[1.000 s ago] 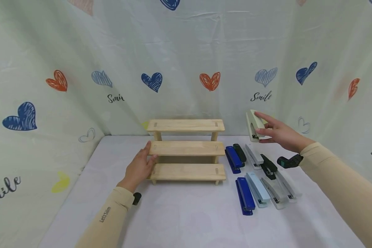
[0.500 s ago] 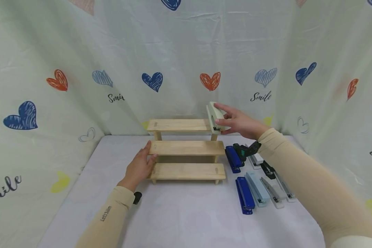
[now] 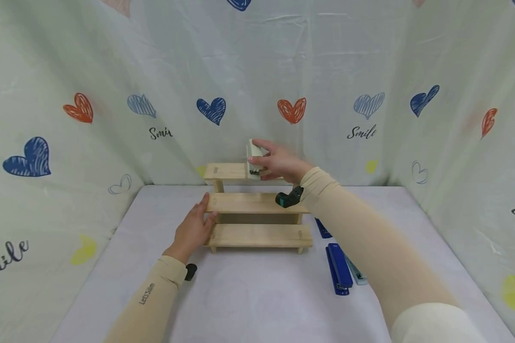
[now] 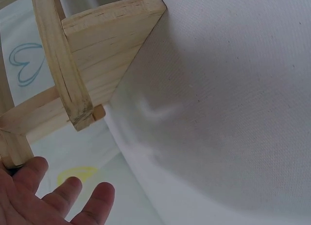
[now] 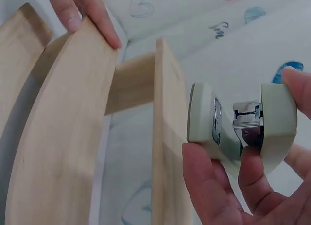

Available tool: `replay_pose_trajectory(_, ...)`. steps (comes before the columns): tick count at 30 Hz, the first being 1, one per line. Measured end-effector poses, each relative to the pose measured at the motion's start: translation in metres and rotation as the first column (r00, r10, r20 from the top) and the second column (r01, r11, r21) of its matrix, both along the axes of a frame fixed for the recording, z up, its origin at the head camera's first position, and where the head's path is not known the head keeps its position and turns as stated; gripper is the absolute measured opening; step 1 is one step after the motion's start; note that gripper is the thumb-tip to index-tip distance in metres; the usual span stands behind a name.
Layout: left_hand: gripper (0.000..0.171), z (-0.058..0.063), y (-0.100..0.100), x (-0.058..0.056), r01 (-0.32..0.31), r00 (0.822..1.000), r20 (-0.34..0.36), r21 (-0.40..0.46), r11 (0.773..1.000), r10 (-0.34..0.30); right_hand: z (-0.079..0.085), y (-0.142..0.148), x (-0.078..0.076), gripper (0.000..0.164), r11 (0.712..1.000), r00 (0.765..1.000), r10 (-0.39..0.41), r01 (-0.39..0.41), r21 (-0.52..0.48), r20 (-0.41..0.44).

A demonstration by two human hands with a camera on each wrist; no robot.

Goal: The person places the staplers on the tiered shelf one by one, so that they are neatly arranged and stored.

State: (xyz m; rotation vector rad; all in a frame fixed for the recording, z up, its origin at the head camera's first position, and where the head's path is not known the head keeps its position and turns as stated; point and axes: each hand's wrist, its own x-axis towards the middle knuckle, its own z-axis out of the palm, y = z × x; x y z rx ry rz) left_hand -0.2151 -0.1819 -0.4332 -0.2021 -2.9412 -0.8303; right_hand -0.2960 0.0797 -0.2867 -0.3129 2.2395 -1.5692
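A pale green stapler (image 5: 278,123) is gripped by my right hand (image 3: 283,163), fingers and thumb around it, its metal front toward the right wrist camera. In the head view the stapler (image 3: 254,159) is at the top board of the three-tier wooden stand (image 3: 257,204); whether it touches the board I cannot tell. My left hand (image 3: 192,232) rests on the left end of the middle board, its fingers extended along the edge. In the left wrist view its fingertips touch the wood (image 4: 17,149).
Right of the stand lie a dark blue stapler (image 3: 340,269), a light blue stapler (image 3: 357,272) and another blue stapler (image 3: 324,228), partly covered by my right sleeve (image 3: 360,238). A patterned curtain (image 3: 249,57) hangs behind the white table (image 3: 249,295).
My right hand has carried the pale green stapler leftward, from above the staplers on the right to the top board. The left hand has stayed on the stand.
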Motion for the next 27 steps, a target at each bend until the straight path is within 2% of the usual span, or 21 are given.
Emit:
replay_pose_trajectory(6, 0.066, 0.001, -0.001, 0.0, -0.004, 1.0, 0.004, 0.001, 1.0, 0.004, -0.006, -0.035, -0.005, 0.073, 1.0, 0.999, 0.001, 0.0, -0.024, 0.035)
replay_pose_trajectory(11, 0.067, 0.001, -0.001, 0.0, -0.012, 1.0, 0.024, 0.0, 1.0, 0.013, -0.01, -0.055, -0.009, 0.073, 1.0, 1.0, -0.005, 0.004, 0.009, 0.022)
replay_pose_trajectory(16, 0.068, 0.001, 0.0, 0.0, -0.01, 1.0, 0.03, 0.006, 1.0, 0.01, -0.01, -0.067, -0.007, 0.072, 0.998, 1.0, -0.018, 0.017, 0.054, 0.001)
replay_pose_trajectory(24, 0.067, 0.002, 0.0, 0.001, -0.009, 1.0, 0.027, 0.02, 1.0, 0.009, -0.01, -0.078, -0.007, 0.071, 0.997, 1.0, 0.01, -0.012, 0.076, 0.028)
replay_pose_trajectory(27, 0.068, 0.002, 0.0, 0.001, -0.013, 0.999, 0.03, 0.011, 1.0, 0.012, -0.01, -0.08, -0.005, 0.072, 0.993, 1.0, 0.021, -0.022, 0.119, 0.006)
